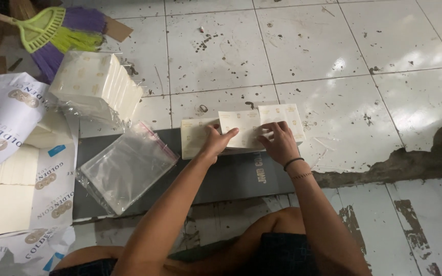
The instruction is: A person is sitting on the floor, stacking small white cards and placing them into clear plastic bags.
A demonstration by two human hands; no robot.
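Observation:
Several cream paper sheets [241, 128] with faint gold prints lie overlapped on the far end of a dark grey board [231, 176] on the tiled floor. My left hand [216, 140] presses fingers down on the left part of the sheets. My right hand [280, 142], with a dark band at the wrist, rests on the right part, fingertips on a sheet's edge. Left of my hands a pile of clear plastic bags [126, 166] with red-edged flaps lies on the board.
A wrapped stack of cream paper [98, 82] leans at the left, with more cream stacks on printed white wrapping [11, 168] beyond. A green and purple broom [60, 30] lies at top left. The white floor tiles [333, 51] are stained, with worn patches at right.

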